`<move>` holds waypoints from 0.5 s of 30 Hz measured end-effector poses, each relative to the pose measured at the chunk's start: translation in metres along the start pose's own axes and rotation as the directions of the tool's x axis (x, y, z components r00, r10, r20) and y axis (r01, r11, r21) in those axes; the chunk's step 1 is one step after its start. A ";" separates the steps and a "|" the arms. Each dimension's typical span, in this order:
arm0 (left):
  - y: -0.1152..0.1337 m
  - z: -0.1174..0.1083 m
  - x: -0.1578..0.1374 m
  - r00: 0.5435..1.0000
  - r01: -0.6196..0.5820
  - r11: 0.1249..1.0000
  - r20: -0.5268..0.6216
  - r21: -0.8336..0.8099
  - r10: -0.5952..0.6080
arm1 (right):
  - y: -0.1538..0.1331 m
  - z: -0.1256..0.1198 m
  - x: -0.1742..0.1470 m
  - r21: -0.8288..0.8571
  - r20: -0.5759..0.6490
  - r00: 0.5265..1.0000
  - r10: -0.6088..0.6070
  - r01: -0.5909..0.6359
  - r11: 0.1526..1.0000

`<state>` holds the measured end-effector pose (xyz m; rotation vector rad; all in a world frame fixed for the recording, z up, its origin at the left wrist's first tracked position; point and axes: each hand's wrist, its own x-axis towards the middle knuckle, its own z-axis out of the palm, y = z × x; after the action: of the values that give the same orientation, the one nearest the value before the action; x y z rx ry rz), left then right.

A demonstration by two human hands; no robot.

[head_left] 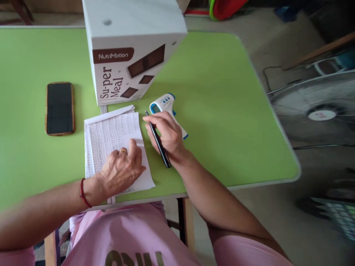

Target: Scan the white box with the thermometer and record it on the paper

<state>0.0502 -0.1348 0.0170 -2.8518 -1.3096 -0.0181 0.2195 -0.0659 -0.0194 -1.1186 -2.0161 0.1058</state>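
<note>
My right hand (168,136) grips a black pen (158,140) between thumb and fingers, its tip pointing away from me, just right of the paper and above the table. Lying on the handwritten sheets (112,135) is my left hand (123,168), with a ring and a red bracelet. Its thumb and index finger are apart, the other fingers bent, and it holds nothing. Dense rows of writing cover much of the top sheet, whose lower right part is partly hidden under that hand. A white and blue infrared thermometer (181,129) lies behind my right hand, which covers part of it.
A tall white box (113,79) stands on the green table (222,111) behind the sheets. To the left lies a phone (59,108) in a brown case. Beyond the table's right edge is a fan (321,114). Something red and green (224,8) sits on the floor behind.
</note>
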 end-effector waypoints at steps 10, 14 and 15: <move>-0.007 0.005 0.004 0.999 0.008 1.000 -0.043 0.028 -0.007 | 0.003 0.007 -0.006 -0.082 0.156 0.980 -0.125 0.139 0.987; -0.009 -0.012 0.005 0.995 0.075 0.996 0.073 -0.049 -0.071 | 0.000 0.006 -0.005 -0.066 0.268 0.955 -0.130 0.153 0.986; -0.012 -0.020 0.005 0.988 0.114 0.991 0.112 -0.071 -0.105 | -0.001 0.005 -0.004 -0.068 0.285 0.949 -0.134 0.159 0.985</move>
<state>0.0441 -0.1233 0.0366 -2.8776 -1.5173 0.0883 0.2162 -0.0686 -0.0250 -1.0514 -2.3708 0.1015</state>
